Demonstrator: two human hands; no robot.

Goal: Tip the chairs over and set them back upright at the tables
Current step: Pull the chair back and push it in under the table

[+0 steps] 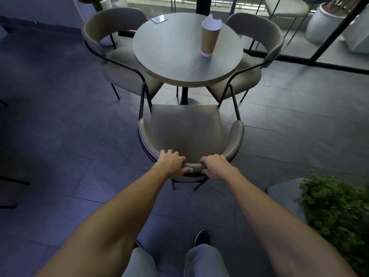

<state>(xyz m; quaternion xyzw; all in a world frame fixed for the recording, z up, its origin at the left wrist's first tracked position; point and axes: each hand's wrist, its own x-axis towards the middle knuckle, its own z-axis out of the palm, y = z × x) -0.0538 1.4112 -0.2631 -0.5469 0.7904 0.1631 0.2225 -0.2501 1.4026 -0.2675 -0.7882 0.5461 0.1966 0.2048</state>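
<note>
mostly hidden, both hands' fingers curl over the near chair (186, 132) backrest: left hand (173, 163), right hand (216, 165). beyond, a paper cup (209, 40) on the round counter (169, 48) holds white paper.

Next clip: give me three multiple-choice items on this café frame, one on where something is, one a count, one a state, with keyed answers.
1. Where is the paper cup?
A. on the round table
B. on the floor
C. on a seat

2. How many chairs stand at this table?
A. one
B. three
C. five

3. The near chair is:
A. lying on its side
B. upside down
C. upright, gripped by both hands

Answers: A, the cup stands on the tabletop; B, one left, one right, one near; C, left hand and right hand clasp its backrest.
</note>
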